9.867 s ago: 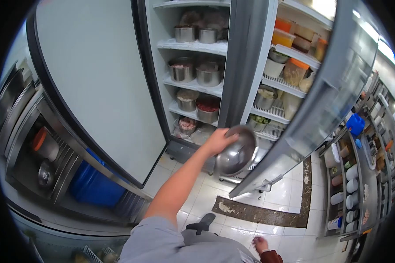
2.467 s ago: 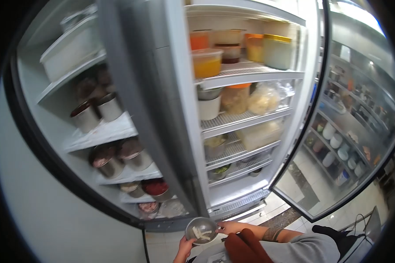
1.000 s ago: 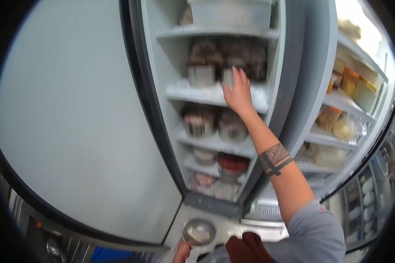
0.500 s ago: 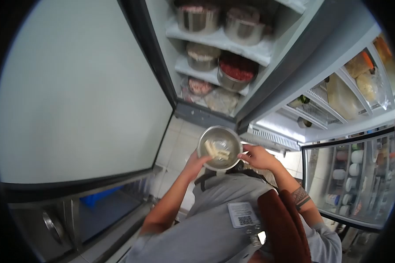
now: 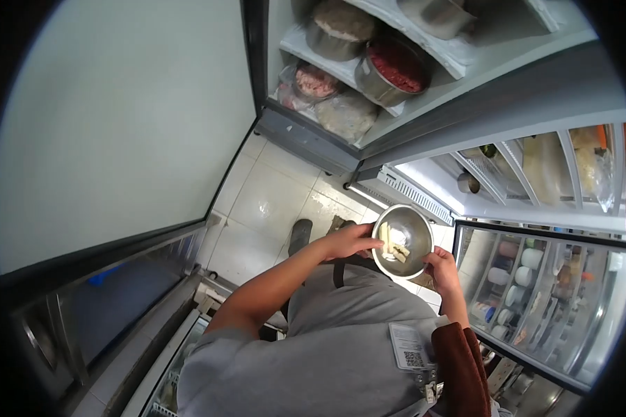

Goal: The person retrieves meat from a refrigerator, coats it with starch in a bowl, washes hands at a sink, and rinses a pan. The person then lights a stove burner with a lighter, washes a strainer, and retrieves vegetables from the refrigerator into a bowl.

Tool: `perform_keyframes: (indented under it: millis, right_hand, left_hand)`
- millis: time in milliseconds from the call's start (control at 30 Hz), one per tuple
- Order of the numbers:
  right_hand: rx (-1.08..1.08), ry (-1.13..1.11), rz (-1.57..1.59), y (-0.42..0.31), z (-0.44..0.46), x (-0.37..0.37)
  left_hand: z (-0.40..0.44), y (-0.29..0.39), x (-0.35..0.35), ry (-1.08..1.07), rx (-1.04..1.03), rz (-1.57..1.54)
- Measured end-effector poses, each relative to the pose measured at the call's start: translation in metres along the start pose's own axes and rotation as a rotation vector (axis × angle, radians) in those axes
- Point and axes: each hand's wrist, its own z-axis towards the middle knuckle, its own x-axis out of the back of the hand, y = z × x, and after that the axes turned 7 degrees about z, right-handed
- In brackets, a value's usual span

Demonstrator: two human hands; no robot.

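Note:
A round metal bowl (image 5: 419,238) is held level in front of my body, with several pale yellowish sticks (image 5: 387,240) lying loose on its left side. I cannot tell what food they are. My left hand (image 5: 351,241) grips the bowl's left rim, thumb at the edge and fingers partly hidden underneath. On the opposite rim, my right hand (image 5: 442,269) is closed on the lower right edge.
An open freezer holds a pot of red ground meat (image 5: 396,68), another pot (image 5: 337,31) and bagged food (image 5: 348,115). Its large door (image 5: 129,132) stands open at left. A lit fridge (image 5: 528,167) with its glass door (image 5: 535,299) open stands at right. Tiled floor (image 5: 268,191) lies below.
The bowl has moved to the right with both hands still on it. My view has turned away from the upper freezer shelves, showing more floor.

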Motion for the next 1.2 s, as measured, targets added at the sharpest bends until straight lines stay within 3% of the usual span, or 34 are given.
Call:
perform_keyframes:
  millis: [200,333,467,700,833,933,1067,1200]
  right_hand:
    - [-0.004,-0.054,0.049,-0.003,-0.015,-0.009]
    - [-0.005,-0.066,0.192,0.018,-0.005,-0.002]
    - [-0.031,-0.025,0.178,0.033,-0.004,0.001]
    - [0.211,-0.024,0.069,0.074,-0.017,0.045]
    - [0.206,0.027,0.129,0.092,-0.037,0.077]
    - [0.284,0.094,0.024,0.129,-0.065,0.110]
    - [0.261,0.168,0.276,0.205,-0.102,0.154]
    - [0.201,0.265,0.290,0.274,-0.123,0.177]
  left_hand:
    - [-0.017,-0.017,0.019,0.050,0.037,-0.015]
    - [-0.019,-0.020,0.024,0.291,0.092,0.088]
    - [-0.027,-0.008,0.014,0.346,0.193,0.100]
    - [0.002,0.013,-0.038,0.472,0.264,0.279]
    - [0.012,-0.004,-0.031,0.460,0.215,0.215]
    - [0.018,-0.016,-0.053,0.326,0.350,0.346]
    - [0.042,-0.032,-0.104,0.159,0.547,0.622]
    - [0.062,-0.039,-0.148,0.030,0.648,0.844]
